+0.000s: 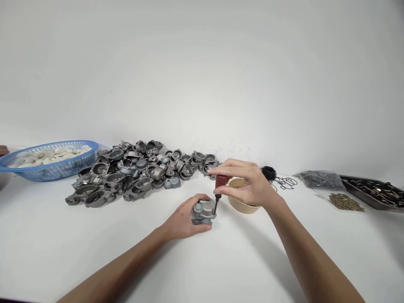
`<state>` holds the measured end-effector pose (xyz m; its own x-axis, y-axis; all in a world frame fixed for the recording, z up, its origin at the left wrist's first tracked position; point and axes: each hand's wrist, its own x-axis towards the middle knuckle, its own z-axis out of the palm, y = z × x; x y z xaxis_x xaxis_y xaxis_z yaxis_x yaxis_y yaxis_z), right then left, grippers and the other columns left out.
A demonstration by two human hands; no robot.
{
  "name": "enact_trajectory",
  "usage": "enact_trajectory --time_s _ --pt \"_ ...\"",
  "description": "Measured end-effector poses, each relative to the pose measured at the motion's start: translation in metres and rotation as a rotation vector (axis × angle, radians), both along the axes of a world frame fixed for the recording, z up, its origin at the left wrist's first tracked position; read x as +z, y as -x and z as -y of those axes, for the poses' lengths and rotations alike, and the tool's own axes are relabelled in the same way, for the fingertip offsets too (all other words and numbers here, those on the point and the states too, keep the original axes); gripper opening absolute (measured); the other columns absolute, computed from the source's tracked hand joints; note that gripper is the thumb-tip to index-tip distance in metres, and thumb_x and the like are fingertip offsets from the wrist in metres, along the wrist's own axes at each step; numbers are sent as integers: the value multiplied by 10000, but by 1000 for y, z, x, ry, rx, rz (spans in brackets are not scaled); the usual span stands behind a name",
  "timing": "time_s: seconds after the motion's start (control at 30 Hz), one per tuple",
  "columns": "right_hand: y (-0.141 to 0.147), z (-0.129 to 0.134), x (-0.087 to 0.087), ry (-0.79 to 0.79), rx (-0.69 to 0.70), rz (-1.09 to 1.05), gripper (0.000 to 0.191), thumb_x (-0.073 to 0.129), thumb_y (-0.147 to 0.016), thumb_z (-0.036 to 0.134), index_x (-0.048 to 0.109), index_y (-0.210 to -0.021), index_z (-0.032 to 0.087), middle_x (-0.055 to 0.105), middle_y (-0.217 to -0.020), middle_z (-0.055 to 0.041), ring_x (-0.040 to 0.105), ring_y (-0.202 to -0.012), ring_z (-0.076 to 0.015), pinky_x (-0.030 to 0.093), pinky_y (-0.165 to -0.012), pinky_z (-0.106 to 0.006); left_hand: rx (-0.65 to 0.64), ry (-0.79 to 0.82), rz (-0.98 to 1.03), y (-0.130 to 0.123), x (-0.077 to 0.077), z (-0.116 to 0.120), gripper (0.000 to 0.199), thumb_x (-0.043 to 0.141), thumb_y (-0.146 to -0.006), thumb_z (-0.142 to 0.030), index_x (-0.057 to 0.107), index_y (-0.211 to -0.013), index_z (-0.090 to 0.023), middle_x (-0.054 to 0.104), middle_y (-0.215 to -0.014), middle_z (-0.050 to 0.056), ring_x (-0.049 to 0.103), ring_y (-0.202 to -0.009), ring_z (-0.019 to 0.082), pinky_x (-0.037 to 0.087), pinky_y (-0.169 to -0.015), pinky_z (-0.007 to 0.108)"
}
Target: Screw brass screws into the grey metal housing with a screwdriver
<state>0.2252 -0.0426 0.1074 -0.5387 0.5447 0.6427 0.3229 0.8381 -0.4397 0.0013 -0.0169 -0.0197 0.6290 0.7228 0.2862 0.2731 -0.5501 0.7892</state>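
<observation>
A grey metal housing (206, 208) with a round bolt head on its top rests on the white table. My left hand (187, 216) is wrapped round its left side, thumb along the front edge. In my right hand (243, 183) is a red-handled screwdriver (221, 182), gripped between thumb and fingers and held nearly upright. Its dark shaft points down, with the tip at the right edge of the housing. Whether a screw sits under the tip is too small to tell.
Metal castings (143, 185) are heaped at the left, beside a blue basket (67, 166) of pale parts. A yellowish bowl (243, 207) stands behind my right hand. Black rings (285, 183), brass screws (345, 202) and a dark tray (369, 198) lie at the right.
</observation>
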Motion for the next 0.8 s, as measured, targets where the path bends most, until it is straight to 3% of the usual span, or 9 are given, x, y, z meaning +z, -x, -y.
enact_trajectory --time_s 0.13,0.27,0.43,0.57,0.7,0.8 --pt "2 -2 -2 94 80 3 396 567 -898 203 600 -1284 284 677 -1094 -61 662 -916 -175 591 -783 -367 5 -12 -3 -1 -2 -1 627 770 -696 -279 481 -1253 -268 619 -1181 49 615 -1023 238 487 -916 391" --pt "0 -6 -5 9 13 -51 306 690 -832 266 686 -1137 277 687 -988 -44 659 -822 -159 591 -749 -346 3 -14 10 0 -3 -1 623 781 -695 -299 490 -1245 -273 613 -1193 50 614 -1038 243 482 -913 377" --pt "0 -10 -10 127 97 -86 349 607 -892 244 621 -1240 271 670 -1071 -63 661 -904 -175 590 -763 -353 10 -11 -1 0 -2 -1 614 771 -705 -288 484 -1247 -277 604 -1203 52 605 -1041 241 478 -911 378" --pt "1 -11 -11 27 5 -113 318 740 -797 274 696 -1112 279 648 -974 -37 645 -783 -145 574 -762 -350 9 -6 -2 -1 -1 0 611 774 -702 -277 485 -1240 -282 605 -1197 42 604 -1038 235 476 -912 375" --pt "0 -11 -11 188 113 -99 359 614 -892 273 619 -1251 289 644 -1126 -71 657 -918 -178 579 -784 -368 10 0 1 -1 -1 0 612 773 -704 -277 483 -1243 -279 605 -1194 45 609 -1022 232 483 -893 365" --pt "-1 -14 -12 122 55 -141 325 725 -813 278 683 -1135 272 670 -964 -38 657 -821 -160 580 -741 -337 3 1 8 0 -1 0 615 774 -705 -278 484 -1247 -280 601 -1202 44 609 -1024 227 479 -906 363"
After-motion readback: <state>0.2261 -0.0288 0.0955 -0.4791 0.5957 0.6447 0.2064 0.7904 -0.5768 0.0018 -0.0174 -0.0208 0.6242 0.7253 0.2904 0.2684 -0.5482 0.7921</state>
